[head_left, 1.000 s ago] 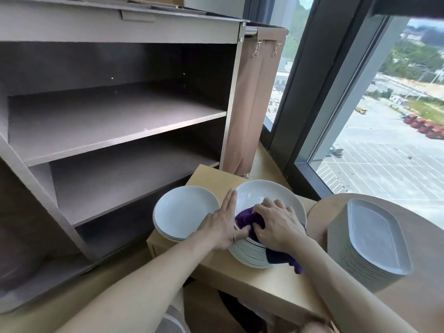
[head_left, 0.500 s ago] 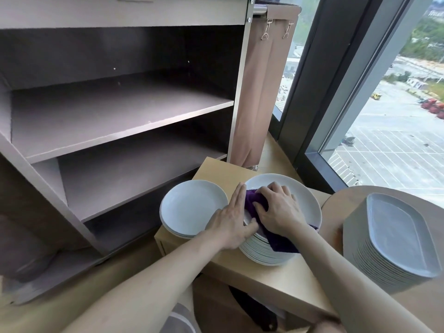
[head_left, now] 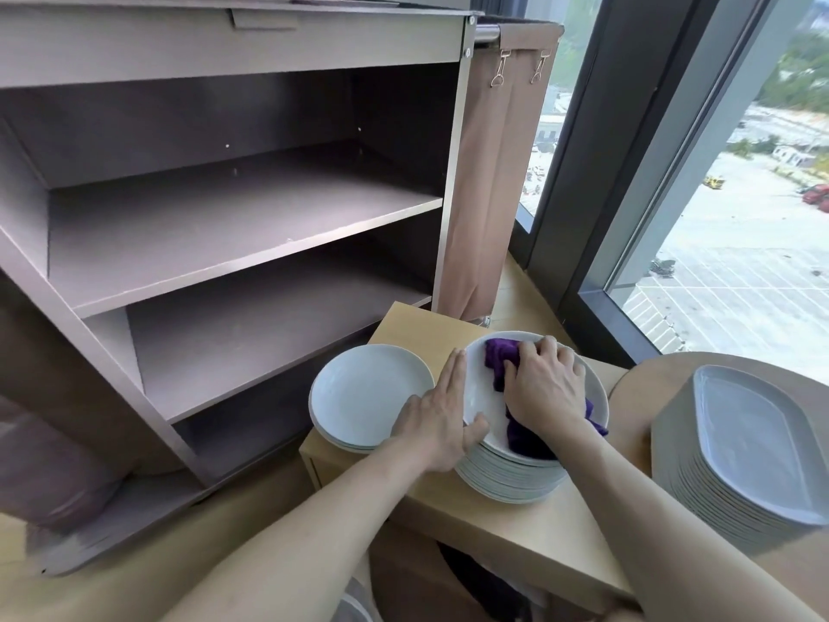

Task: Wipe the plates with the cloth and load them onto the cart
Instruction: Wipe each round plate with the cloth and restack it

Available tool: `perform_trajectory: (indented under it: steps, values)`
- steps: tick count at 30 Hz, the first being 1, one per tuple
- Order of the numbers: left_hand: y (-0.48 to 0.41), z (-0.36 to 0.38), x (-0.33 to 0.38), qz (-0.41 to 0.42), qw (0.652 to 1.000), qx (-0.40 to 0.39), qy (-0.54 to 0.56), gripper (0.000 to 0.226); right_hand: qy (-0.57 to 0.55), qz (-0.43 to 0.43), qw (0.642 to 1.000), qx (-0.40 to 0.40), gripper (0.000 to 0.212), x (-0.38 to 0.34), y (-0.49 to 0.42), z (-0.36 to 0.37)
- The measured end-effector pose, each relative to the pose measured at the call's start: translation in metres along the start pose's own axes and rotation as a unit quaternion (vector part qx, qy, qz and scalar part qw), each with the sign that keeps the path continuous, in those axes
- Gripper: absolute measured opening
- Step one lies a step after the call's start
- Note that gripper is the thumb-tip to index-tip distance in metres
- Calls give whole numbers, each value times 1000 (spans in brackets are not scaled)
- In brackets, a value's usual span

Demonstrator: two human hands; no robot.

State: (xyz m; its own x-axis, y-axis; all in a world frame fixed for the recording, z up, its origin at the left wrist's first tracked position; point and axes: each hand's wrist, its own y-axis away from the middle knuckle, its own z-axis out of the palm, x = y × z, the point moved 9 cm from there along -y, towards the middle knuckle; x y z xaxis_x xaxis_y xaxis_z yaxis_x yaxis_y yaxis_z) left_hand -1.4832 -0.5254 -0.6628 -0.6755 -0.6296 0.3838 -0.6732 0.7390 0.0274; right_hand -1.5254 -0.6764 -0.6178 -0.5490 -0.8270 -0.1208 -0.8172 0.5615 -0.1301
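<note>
The right hand [head_left: 545, 388] presses a purple cloth [head_left: 502, 352] into the top plate [head_left: 482, 399] of a tall stack [head_left: 507, 484] on the wooden bench [head_left: 516, 531], its fingers curled and clamped on the cloth. The left hand [head_left: 437, 419] lies flat on that plate's left rim, fingers straight and together, thumb on the near edge. A lower pile of plates [head_left: 368, 392] sits just left of the stack. The cart [head_left: 246, 226] stands behind, its shelves bare.

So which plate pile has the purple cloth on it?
The tall middle stack, under the purple cloth; the low round pile and the oblong platters lie bare.
</note>
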Motion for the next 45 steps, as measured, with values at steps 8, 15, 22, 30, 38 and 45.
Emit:
perform_trajectory:
  steps: [8, 15, 22, 30, 38, 45]
  values:
    - [2, -6, 1, -4, 999, -11, -29, 86, 29, -5, 998, -46, 39, 16, 16, -4]
    - [0, -5, 0, 4, 1000, -3, -9, 94, 13, -77, 989, -122, 40, 3, 43, -4]
    - [-1, -5, 2, 29, 1000, -5, 5, 101, -94, -108, 964, -223, 59, -12, 47, 2]
    - [-3, -2, -1, 46, 998, 9, 48, 102, -151, -106, 970, -157, 49, -19, 31, 16]
    - [-3, -1, -3, 31, 999, 21, 35, 106, -138, -102, 978, -121, 44, -26, 16, 20]
    - [-1, -6, -2, 42, 999, 2, 15, 116, -80, -177, 966, -174, 48, -24, 35, 15]
